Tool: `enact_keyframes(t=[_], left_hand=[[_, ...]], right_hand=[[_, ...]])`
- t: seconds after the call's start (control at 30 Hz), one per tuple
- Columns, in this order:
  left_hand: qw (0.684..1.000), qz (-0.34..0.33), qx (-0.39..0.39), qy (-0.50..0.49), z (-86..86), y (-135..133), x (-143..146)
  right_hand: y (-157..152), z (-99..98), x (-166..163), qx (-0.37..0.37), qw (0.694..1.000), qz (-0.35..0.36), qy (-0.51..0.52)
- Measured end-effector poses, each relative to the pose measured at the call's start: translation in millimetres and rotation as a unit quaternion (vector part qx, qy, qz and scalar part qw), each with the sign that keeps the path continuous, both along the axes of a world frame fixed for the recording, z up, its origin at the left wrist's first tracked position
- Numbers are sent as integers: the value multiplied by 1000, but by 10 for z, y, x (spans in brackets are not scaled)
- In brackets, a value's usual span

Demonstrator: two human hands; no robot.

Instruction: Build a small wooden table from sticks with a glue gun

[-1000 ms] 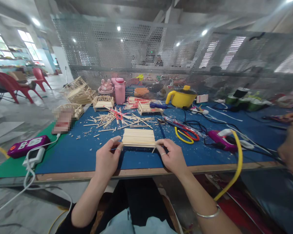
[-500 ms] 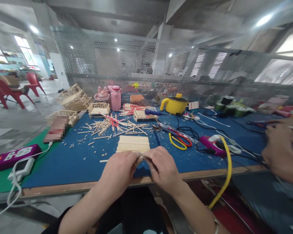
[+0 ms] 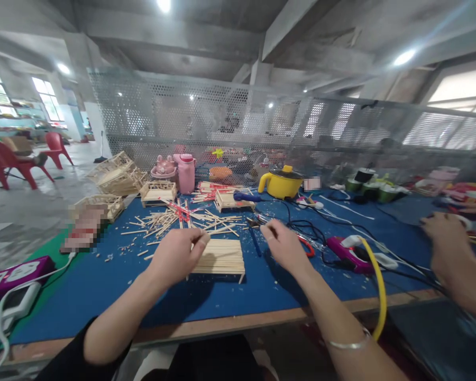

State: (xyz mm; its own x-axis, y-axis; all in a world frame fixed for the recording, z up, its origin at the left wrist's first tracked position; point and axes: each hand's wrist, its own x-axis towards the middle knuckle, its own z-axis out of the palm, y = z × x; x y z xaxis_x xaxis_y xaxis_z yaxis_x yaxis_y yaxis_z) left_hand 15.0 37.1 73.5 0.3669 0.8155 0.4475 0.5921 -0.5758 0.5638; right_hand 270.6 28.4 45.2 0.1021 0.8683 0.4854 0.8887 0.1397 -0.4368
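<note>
A flat panel of glued wooden sticks (image 3: 222, 256) lies on the blue mat (image 3: 103, 286) in front of me. My left hand (image 3: 178, 256) rests on the panel's left end, fingers curled round its edge and thumb on top. My right hand (image 3: 285, 246) hovers to the right of the panel, fingers stretched forward with nothing seen in them. It is above the red-handled scissors (image 3: 307, 248) and close to the blue-handled tool (image 3: 256, 241).
Loose sticks (image 3: 182, 217) and small stick boxes (image 3: 156, 193) lie further back. A purple glue gun (image 3: 345, 248) with a yellow cable (image 3: 378, 296), a yellow pot (image 3: 281, 182) and a pink bottle (image 3: 186, 172) stand around. Another person's hand (image 3: 448, 254) works at right. A purple power strip (image 3: 8, 270) lies left.
My hands were pinched together at the panel's near edge. Now the left hand has gone to the panel's left end and the right hand has moved right and forward. My view has tilted up.
</note>
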Motion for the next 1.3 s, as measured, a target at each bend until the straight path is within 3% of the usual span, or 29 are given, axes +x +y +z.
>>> enact_keyframes(t=[0.13,0.27,0.43,0.5,0.57,0.67,0.77,0.83,0.87,0.97,1.03,1.1,1.2,1.3], left_hand=[[991,-3,-62,-122,147,343,139],[973,-7,-118,-197,168,492,256],[950,-54,-179,-251,263,481,231],[946,-100,-186,-247,341,432,239],[942,-167,-195,-214,407,377,265],[924,-250,-253,-139,455,301,288],[904,-283,-296,-125,466,203,255],[902,-287,-289,-145,460,105,219],[899,-292,-287,-152,450,48,206],[876,-325,-315,-169,371,-123,194],[867,-319,-326,-200,288,-213,205],[869,-302,-316,-232,216,-280,223],[871,-318,-286,-242,191,-365,260],[875,-340,-255,-231,242,-440,301]], right_hand=[[446,-155,135,-64,997,1,-37],[497,-157,300,-51,999,6,-17],[206,166,466,24,998,-16,59],[37,363,360,60,981,10,184],[-140,550,163,3,916,93,390],[-355,714,-150,-71,789,186,581],[-451,699,-327,-101,675,266,680],[-464,633,-372,-108,626,313,706],[-464,598,-386,-100,615,335,707],[-474,522,-437,-89,625,397,667],[-503,497,-491,-132,629,431,634],[-552,486,-561,-173,610,456,624],[-636,497,-683,-172,593,462,637],[-685,555,-763,-161,620,442,628]])
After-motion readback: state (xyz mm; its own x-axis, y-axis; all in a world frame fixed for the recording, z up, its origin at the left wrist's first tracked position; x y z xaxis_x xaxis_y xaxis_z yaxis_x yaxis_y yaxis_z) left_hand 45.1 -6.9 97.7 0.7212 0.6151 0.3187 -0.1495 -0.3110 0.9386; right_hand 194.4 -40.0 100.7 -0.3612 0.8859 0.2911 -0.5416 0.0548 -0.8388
